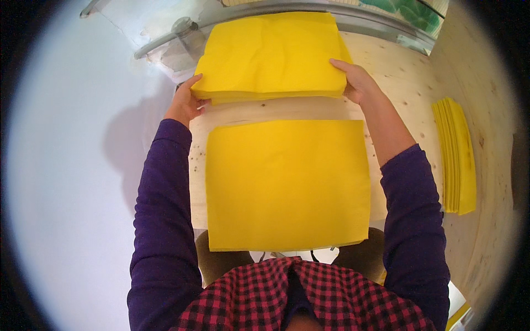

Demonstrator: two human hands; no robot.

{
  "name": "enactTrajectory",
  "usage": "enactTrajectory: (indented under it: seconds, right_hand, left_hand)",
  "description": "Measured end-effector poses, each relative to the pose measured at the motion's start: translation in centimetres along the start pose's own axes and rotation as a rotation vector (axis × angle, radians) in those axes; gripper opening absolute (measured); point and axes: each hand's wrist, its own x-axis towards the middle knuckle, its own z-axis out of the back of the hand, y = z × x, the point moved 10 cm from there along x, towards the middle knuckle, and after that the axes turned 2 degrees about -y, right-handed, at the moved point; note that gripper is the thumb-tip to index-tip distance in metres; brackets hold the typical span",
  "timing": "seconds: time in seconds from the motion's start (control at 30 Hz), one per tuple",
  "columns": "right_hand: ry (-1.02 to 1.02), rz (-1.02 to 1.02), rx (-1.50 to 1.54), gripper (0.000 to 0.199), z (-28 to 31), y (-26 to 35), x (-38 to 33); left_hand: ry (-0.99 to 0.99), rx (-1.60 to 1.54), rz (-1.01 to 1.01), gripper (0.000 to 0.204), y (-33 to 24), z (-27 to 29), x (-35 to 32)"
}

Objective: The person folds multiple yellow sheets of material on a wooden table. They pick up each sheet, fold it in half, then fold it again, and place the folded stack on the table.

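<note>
At the far side of the wooden table lies a thick stack of yellow cloth sheets [270,55]. My left hand [186,100] grips its near left corner, thumb on top and fingers partly beneath. At its right edge my right hand [356,83] holds on, thumb over the top sheet and the other fingers hidden behind the side. Closer to me, a flat yellow cloth sheet [288,185] lies squared to the table, its near edge reaching past the table's front. Whether more sheets lie under it is hard to tell, though a slight second edge shows along the bottom right.
A bundle of folded yellow cloths [455,157] stands against the wooden side panel [480,88] on the right. Beyond the far left corner is a clear jar-like container [187,36]. A grey metal rail [381,25] runs along the back, and a white wall [72,165] borders the left.
</note>
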Motion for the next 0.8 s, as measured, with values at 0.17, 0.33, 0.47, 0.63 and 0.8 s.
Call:
enactTrajectory:
  seconds: [0.17,0.33,0.47,0.63,0.8]
  right_hand:
    - [0.041,0.019,-0.069,0.041,-0.3,0.7,0.6]
    - [-0.042,0.050,-0.220,0.040,0.3,1.4,1.2]
    - [-0.043,0.075,-0.204,0.041,0.3,1.6,1.6]
    - [-0.095,0.060,-0.153,0.041,0.7,1.6,2.6]
    - [-0.070,0.101,-0.207,0.038,0.0,2.7,3.1]
  left_hand:
    - [0.021,-0.042,-0.045,0.053,-0.5,-0.3,0.9]
    - [0.097,-0.189,-0.067,0.049,-0.5,-0.3,1.9]
    - [0.205,-0.258,-0.048,0.043,-0.7,-0.8,2.9]
    - [0.121,-0.205,-0.018,0.038,-0.8,0.1,3.4]
    - [0.141,-0.150,-0.147,0.035,-2.8,-0.2,2.2]
